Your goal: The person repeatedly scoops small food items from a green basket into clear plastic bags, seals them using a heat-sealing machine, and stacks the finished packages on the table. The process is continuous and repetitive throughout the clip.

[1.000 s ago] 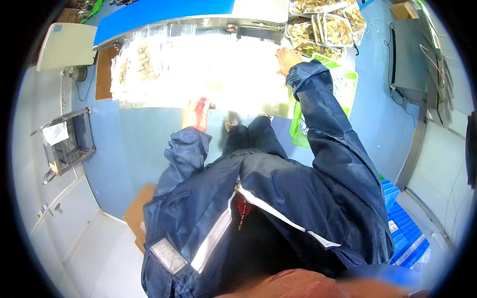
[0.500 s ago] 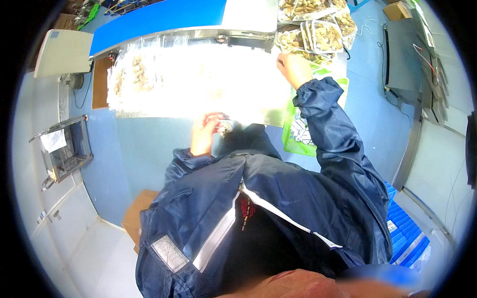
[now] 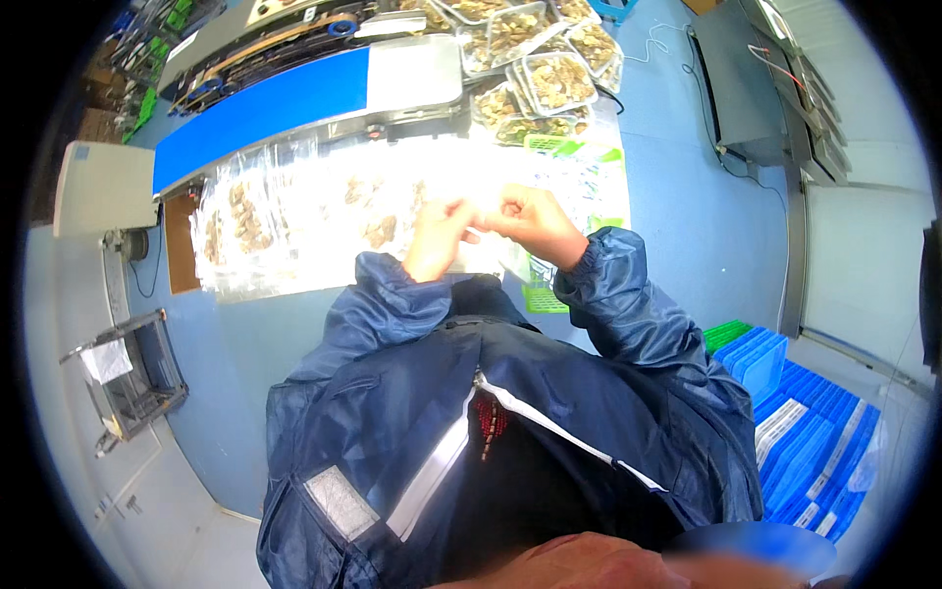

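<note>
My left hand (image 3: pixel 438 241) and my right hand (image 3: pixel 538 224) are close together over the front of the brightly lit white table (image 3: pixel 324 250). Their fingers are curled and pinched toward each other; glare hides whatever is between them. Left of my hands lie clear plastic bags (image 3: pixel 240 221) with brownish dried pieces inside, lined up along the table. A green basket (image 3: pixel 574 147) holding small white-and-blue packets is beside my right hand. Beyond it, clear packs (image 3: pixel 557 80) of tan dried pieces are piled up.
A machine with a blue belt (image 3: pixel 265 108) runs along the table's far side. Stacked blue crates (image 3: pixel 810 442) stand at lower right, near my right elbow. A grey cabinet (image 3: pixel 741 93) is at far right, a metal frame (image 3: pixel 128 373) at left. Cables lie on the blue floor.
My right hand has come back from near the piled packs to the table's middle. My left hand has risen from beside my lap to meet it. The view has shifted.
</note>
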### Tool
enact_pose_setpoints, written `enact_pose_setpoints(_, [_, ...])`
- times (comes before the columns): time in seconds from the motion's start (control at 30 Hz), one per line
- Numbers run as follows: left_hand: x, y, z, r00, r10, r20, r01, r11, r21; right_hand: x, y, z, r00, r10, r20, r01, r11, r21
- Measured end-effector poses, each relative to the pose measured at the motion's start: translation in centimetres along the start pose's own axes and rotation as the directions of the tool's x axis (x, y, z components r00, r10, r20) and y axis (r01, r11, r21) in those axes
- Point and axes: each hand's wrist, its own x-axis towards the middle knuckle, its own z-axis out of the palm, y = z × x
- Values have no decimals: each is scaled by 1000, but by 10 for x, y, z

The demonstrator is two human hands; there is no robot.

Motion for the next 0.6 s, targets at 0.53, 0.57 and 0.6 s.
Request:
enact_pose_setpoints(0.53, [10, 1, -11, 974, -59, -221, 41, 995, -86, -8, -13, -6, 824, -504, -257, 372, 825, -425])
enact_pose_setpoints(0.57, [5, 17, 10, 944, -227, -239, 142, 934, -328, -6, -11, 0, 773, -589, -237, 440, 766, -468])
enact_pose_setpoints(0.6, [-2, 26, 23, 895, -389, -218, 216, 806, -550, -3, -13, 3, 712, -670, -211, 506, 697, -508])
